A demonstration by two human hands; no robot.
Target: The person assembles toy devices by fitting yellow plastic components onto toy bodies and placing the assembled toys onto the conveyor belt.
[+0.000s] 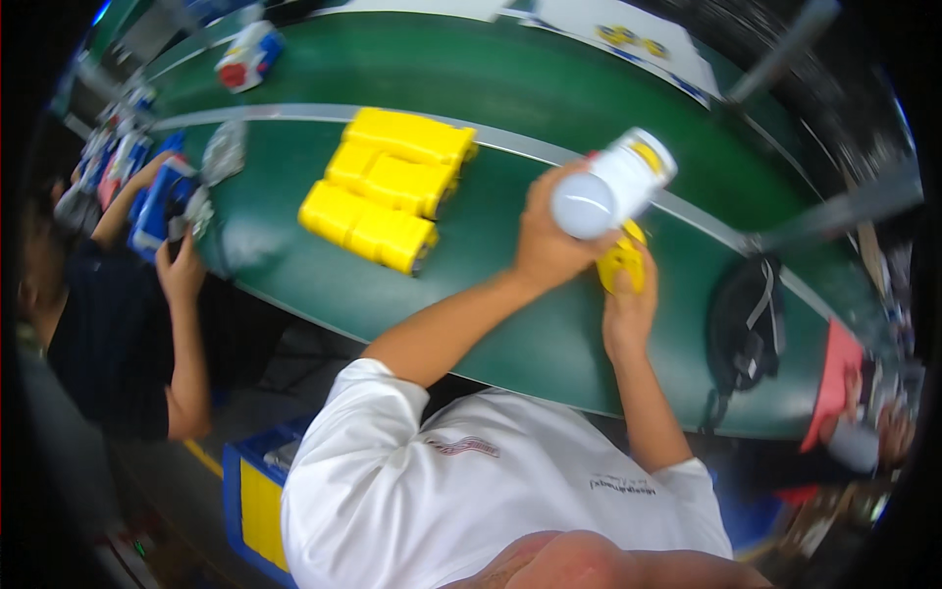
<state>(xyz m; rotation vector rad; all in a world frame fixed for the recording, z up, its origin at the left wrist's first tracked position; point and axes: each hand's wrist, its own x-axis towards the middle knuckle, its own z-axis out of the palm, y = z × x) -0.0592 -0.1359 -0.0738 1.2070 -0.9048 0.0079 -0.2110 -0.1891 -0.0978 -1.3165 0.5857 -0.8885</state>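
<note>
My left hand (549,231) is wrapped round a white toy-like body (636,172) with a yellow patch and a pale grey round end, held tilted above the green bench. Just below it, my right hand (631,306) grips a small yellow plastic part (621,263) with dark spots. The two pieces are close together; blur hides whether they touch. To the left of my hands, three yellow molded plastic bodies (388,182) with dark ends lie side by side on the bench.
A green bench (491,344) with a pale dividing strip runs across. A black bag (751,324) lies at right, near a metal post (844,201). A white and red toy-like piece (250,57) lies far left. A co-worker at left handles a blue object (162,206). A blue crate (234,501) stands below.
</note>
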